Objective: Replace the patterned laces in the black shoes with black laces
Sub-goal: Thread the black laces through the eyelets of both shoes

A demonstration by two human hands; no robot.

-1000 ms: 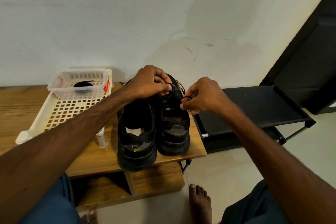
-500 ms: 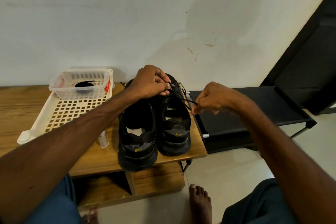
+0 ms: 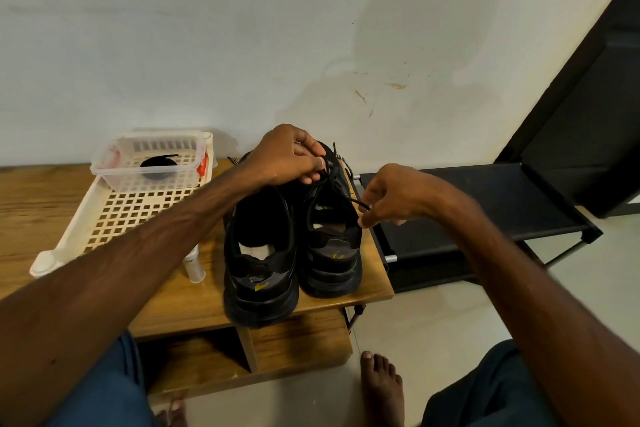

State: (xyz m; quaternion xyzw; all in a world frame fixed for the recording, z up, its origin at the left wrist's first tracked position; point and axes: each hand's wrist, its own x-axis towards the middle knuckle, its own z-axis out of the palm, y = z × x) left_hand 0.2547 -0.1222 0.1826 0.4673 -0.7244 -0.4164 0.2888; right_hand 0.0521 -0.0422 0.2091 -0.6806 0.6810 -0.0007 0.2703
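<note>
Threading now, that's the step. My left hand (image 3: 287, 161) is curled over the right shoe (image 3: 330, 253) up at its twelve o'clock, fingers bunched on the eyelet rows to steady them. My right hand (image 3: 398, 199) is off at the shoe's three o'clock, thumb and finger pinching the tip of the black lace (image 3: 358, 203). The hands are apart, with the lace drawn in a line between them from the eyelets out to my pinch.

Both shoes stand side by side on the table (image 3: 34, 204), heels toward me. The left shoe (image 3: 259, 270) sits touching its mate, and nobody is holding it. Speckled ends of the patterned lace (image 3: 343, 160) poke out past the toes at twelve o'clock (threaded or just lying there, I can't tell, my hand hides it). Over at ten o'clock is the tray (image 3: 114, 218), with a clear tub (image 3: 104, 173) on it and a coiled spare lace (image 3: 157, 166) inside, which I reckon is for the other shoe.

My guess is I'm early to midway, with one shoe partly laced and one to go. Next I need to bring the tip back toward eleven o'clock, find the next open eyelet on the far row and poke it through cleanly. The left hand has to hold the flap so the hole stays square. Then I pull the slack even, not too hard, or the other end slips out.
</note>
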